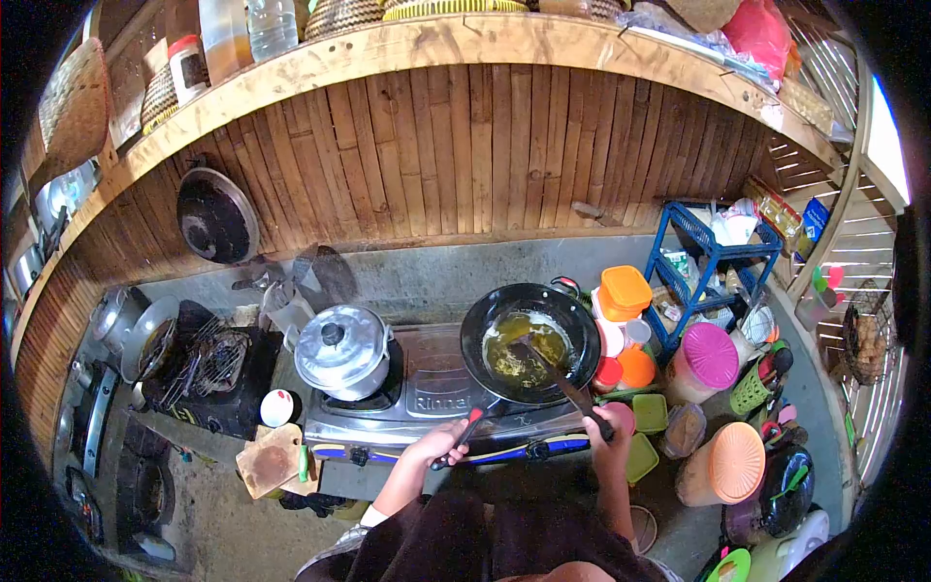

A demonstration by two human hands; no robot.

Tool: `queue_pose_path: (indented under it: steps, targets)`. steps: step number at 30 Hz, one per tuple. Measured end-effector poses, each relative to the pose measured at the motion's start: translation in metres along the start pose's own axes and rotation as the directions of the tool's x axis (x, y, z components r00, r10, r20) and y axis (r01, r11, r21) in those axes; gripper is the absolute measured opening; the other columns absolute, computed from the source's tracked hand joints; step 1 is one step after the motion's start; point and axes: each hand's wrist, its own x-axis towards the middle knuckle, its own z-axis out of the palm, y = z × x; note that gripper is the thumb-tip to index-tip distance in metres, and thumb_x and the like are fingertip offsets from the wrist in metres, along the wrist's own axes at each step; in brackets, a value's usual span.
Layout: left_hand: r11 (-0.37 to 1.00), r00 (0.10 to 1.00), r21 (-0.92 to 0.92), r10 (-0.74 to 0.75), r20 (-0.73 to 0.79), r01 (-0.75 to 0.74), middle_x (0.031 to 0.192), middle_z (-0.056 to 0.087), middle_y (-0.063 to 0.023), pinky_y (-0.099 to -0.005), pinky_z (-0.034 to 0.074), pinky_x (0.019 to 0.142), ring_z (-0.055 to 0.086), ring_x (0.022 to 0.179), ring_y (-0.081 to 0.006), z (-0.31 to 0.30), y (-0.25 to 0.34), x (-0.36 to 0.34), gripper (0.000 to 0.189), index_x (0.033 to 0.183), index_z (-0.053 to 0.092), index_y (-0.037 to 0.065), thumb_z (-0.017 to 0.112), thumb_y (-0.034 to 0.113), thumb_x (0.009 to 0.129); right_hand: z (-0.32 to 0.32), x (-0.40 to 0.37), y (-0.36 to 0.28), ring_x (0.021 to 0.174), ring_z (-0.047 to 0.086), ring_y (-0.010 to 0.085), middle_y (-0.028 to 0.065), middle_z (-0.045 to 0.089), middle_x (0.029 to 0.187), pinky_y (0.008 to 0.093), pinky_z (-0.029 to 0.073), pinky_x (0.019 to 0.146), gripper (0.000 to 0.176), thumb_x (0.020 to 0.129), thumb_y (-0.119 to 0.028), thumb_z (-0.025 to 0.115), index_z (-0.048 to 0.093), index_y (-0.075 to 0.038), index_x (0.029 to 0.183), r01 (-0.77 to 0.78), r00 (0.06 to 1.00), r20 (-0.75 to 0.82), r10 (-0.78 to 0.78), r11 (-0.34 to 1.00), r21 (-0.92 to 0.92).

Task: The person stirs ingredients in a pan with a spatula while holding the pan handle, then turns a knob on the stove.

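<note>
A black wok stands on the right side of the gas stove, with yellowish oil and pale food in its bottom. My left hand is closed around the wok's black and red handle at the stove's front edge. In my right hand is the handle of a spatula, whose blade reaches into the wok and touches the food. On the left burner sits a lidded silver pot, apart from both hands.
Left of the stove are a charcoal grill, a cutting board and a white round container. To the right crowd an orange-lidded container, a pink-lidded tub and a blue rack. A wooden shelf runs overhead.
</note>
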Motion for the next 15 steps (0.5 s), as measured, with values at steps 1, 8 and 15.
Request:
queue_pose_path:
  steps: [1,8,15]
  targets:
    - [1.000,1.000,-0.004,-0.010,-0.001,0.010,0.059,0.042,0.0007,-0.0203,0.030,0.036,0.034,0.042,-0.0048,-0.001,0.000,0.000,0.026,0.095,0.039,0.013,0.031,0.038,0.097,0.004,0.000,0.001,0.086,0.059,0.0202,0.0122,0.063,0.092,0.0312,0.045,0.081,0.024,0.077,-0.010,0.068,0.060,-0.001,0.098,0.053,0.998,0.020,-0.051,0.996,-0.067]
    - [0.996,0.999,0.080,0.029,-0.043,-0.025,0.058,0.040,0.0011,-0.0199,0.029,0.036,0.033,0.042,-0.0051,0.000,0.000,0.001,0.033,0.106,0.046,0.012,0.031,0.041,0.096,0.008,-0.012,0.016,0.065,0.056,0.0096,0.0065,0.059,0.086,0.0221,0.044,0.049,0.037,0.080,-0.005,0.062,0.052,0.000,0.114,-0.374,0.857,0.351,0.377,0.924,-0.079]
    - [1.000,0.999,0.023,0.000,-0.035,0.001,0.060,0.040,0.0015,-0.0198,0.029,0.037,0.034,0.043,-0.0052,0.000,0.001,-0.001,0.035,0.110,0.047,0.012,0.031,0.041,0.097,-0.013,-0.010,0.028,0.055,0.049,0.0047,-0.0005,0.055,0.066,0.0197,0.037,0.046,0.023,0.081,-0.005,0.060,0.058,-0.001,0.103,-0.150,0.987,0.081,0.142,0.983,0.104]
